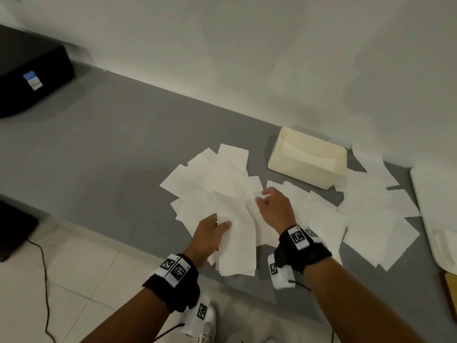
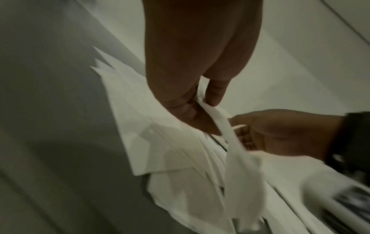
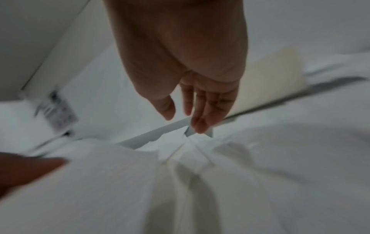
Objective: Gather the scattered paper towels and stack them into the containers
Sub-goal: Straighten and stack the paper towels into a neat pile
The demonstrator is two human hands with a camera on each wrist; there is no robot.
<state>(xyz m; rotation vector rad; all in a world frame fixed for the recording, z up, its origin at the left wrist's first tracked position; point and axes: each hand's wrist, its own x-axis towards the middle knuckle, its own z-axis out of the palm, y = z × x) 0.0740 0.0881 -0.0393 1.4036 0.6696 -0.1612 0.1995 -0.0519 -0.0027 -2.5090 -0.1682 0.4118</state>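
Observation:
White paper towels [image 1: 212,179] lie fanned and scattered over a grey table [image 1: 111,149]. My left hand [image 1: 212,231] grips a bunch of gathered towels [image 1: 237,246] near the table's front edge; in the left wrist view thumb and fingers [image 2: 190,114] pinch the sheets [image 2: 238,166]. My right hand [image 1: 272,206] hovers just right of the bunch, fingers [image 3: 202,117] straight and relaxed above the towels [image 3: 180,182], holding nothing. A cream open container [image 1: 309,159] with a few towels inside stands behind the pile by the wall. More towels [image 1: 376,214] lie to its right.
A black device [image 1: 29,70] sits at the table's far left. A white tray-like object [image 1: 432,214] lies at the right edge. The white wall runs directly behind the table. Pale floor tiles and a cable [image 1: 45,276] are below the front edge.

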